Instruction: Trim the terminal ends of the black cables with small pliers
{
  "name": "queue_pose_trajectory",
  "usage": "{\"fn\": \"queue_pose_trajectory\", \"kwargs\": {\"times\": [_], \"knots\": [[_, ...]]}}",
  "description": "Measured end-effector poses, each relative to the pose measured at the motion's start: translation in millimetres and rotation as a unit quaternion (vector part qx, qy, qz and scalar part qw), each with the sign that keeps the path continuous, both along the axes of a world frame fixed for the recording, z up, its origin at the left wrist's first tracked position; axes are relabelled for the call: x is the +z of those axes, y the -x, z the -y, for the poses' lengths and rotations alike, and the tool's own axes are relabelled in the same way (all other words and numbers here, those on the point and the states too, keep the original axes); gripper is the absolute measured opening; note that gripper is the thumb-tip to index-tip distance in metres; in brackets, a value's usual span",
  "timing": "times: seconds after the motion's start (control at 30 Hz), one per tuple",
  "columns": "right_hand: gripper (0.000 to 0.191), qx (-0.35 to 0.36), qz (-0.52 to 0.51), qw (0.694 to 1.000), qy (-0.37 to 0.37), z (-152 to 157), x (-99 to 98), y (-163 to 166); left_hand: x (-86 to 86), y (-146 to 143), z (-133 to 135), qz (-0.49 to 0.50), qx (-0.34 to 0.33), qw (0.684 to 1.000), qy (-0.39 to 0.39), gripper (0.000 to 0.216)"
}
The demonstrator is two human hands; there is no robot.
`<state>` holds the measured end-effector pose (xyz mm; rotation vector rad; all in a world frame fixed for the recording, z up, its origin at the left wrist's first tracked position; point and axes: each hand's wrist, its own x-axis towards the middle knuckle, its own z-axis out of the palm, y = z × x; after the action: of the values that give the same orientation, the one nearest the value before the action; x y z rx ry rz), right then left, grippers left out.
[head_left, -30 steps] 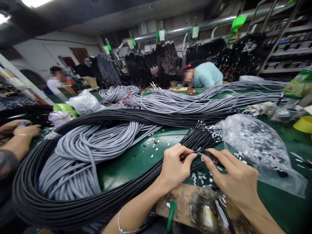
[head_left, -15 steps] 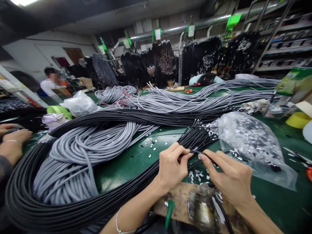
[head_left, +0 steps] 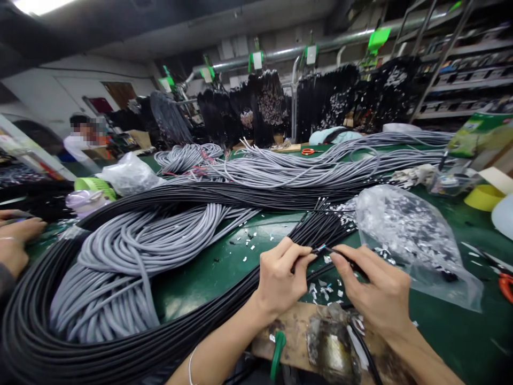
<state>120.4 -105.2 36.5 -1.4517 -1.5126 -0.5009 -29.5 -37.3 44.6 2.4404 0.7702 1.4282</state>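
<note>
My left hand [head_left: 282, 272] is closed, pinching a black cable between thumb and fingertips. Just beyond those fingertips a short stretch of coloured inner wires [head_left: 321, 248] shows, with blue and red in it. On the other side of this stretch, my right hand [head_left: 374, 283] grips a dark, thin length in line with the cable; whether this is cut jacket or more cable I cannot tell. Behind both hands fans a bundle of black cables [head_left: 316, 227] with pale tips. Below them sits a worn wooden board [head_left: 294, 321] carrying a grimy block [head_left: 332, 342].
Coiled grey cables [head_left: 148, 240] lie left, ringed by the long black cable bundle [head_left: 132, 342]. A clear plastic bag [head_left: 409, 230] of scraps stands right, near orange-handled scissors [head_left: 505, 286]. Another person's hand [head_left: 22, 230] is at the left edge. White scraps litter the green tabletop [head_left: 192, 289].
The coloured wires between my fingertips show a little more, and the gap there is slightly wider. The whole view has shifted slightly. Both hands keep their pinch.
</note>
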Motion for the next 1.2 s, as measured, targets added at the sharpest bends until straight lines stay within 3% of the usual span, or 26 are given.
{"fn": "queue_pose_trajectory", "kwargs": {"times": [0.1,0.23,0.33,0.53,0.73,0.8,0.93,1.03,1.2], "knots": [[0.020,0.046,-0.110,0.992,0.049,-1,5.7,-3,6.4,2,0,0.018,-0.083,0.995,0.048,0.010],[0.033,0.204,-0.212,0.944,0.152,-2,16.4,-8,10.8,5,-2,0.017,-0.163,0.983,0.078,0.012],[0.037,0.286,-0.202,0.918,0.185,-1,21.1,-10,10.8,7,-3,0.017,-0.185,0.979,0.081,0.014],[0.038,0.346,-0.171,0.893,0.231,-1,20.7,-16,10.4,9,-4,0.005,-0.211,0.974,0.086,0.016],[0.029,0.286,-0.161,0.923,0.201,-4,18.0,-13,10.1,5,-3,0.013,-0.198,0.972,0.124,0.021],[0.026,0.250,-0.159,0.944,0.148,-4,17.3,-9,9.0,4,-3,0.023,-0.185,0.969,0.162,0.022],[0.011,0.103,-0.105,0.989,-0.023,-2,12.9,-3,6.2,2,-2,0.068,-0.154,0.957,0.236,0.024],[0.016,0.047,0.008,0.996,-0.077,1,7.2,-3,5.0,2,-3,0.073,-0.144,0.960,0.228,0.023],[0.025,0.009,0.132,0.986,-0.100,7,3.9,-6,6.4,3,-2,0.057,-0.140,0.971,0.187,0.020]]}}
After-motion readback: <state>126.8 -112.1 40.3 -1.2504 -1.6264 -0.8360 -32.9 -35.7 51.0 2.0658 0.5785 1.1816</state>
